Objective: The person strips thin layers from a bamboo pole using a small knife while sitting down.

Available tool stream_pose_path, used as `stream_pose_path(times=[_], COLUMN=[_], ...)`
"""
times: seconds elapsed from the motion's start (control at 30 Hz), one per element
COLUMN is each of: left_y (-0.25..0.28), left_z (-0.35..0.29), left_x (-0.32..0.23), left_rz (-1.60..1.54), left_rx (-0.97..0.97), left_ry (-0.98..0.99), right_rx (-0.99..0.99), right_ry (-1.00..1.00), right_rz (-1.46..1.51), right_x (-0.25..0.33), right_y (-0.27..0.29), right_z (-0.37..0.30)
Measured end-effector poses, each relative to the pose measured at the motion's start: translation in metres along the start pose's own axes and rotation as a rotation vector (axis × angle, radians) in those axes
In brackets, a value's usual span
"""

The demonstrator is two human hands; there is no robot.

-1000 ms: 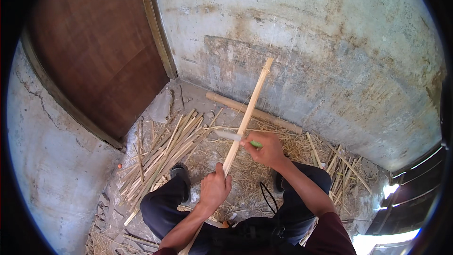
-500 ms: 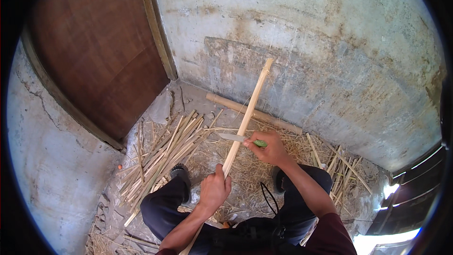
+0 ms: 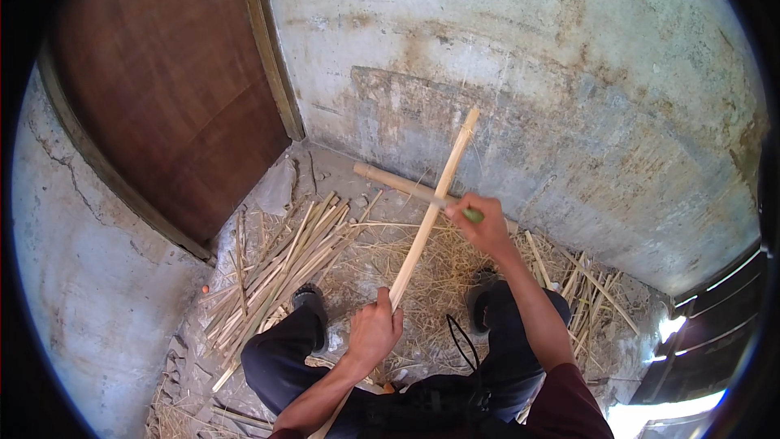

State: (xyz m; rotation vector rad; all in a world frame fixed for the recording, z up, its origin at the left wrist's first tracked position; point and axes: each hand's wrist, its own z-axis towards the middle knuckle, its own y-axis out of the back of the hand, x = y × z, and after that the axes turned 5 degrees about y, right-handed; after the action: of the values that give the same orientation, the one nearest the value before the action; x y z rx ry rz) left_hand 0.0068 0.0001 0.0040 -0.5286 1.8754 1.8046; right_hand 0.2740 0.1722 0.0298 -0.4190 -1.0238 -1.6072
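A long pale bamboo strip (image 3: 422,236) slants up and away from between my knees, its far end raised in front of the wall. My left hand (image 3: 374,332) is wrapped round its lower part. Closed on the green handle of a knife (image 3: 471,215) is my right hand (image 3: 484,230), farther up the strip. The knife's blade, slightly blurred, lies across the strip and points left. Thin fibres hang from the strip's far end.
Split bamboo sticks (image 3: 280,264) lie heaped at the left, others (image 3: 593,297) at the right. A round bamboo pole (image 3: 390,180) lies along the stained wall (image 3: 569,114). Shavings (image 3: 431,284) cover the floor between my feet. A brown door (image 3: 162,89) stands at far left.
My right hand and the knife have moved up the strip, away from me. The strip's far end has swung slightly right; my left hand has barely moved.
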Motion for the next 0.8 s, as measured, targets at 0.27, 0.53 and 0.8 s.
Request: stream_pose_path(times=[0.27, 0.53, 0.8], left_y=[-0.006, -0.017, 0.000], left_z=[-0.008, -0.013, 0.009], left_x=[-0.005, -0.007, 0.008], left_rz=[0.009, 0.021, -0.435], left_rx=[0.042, 0.125, 0.278], left_ry=[-0.053, -0.050, -0.092], right_rx=[-0.232, -0.339, -0.175], right_ry=[0.010, -0.079, -0.084], right_rz=[-0.057, -0.039, 0.005], right_x=[-0.036, -0.054, -0.008], right_y=[0.036, 0.075, 0.033], right_z=[0.022, 0.030, 0.006])
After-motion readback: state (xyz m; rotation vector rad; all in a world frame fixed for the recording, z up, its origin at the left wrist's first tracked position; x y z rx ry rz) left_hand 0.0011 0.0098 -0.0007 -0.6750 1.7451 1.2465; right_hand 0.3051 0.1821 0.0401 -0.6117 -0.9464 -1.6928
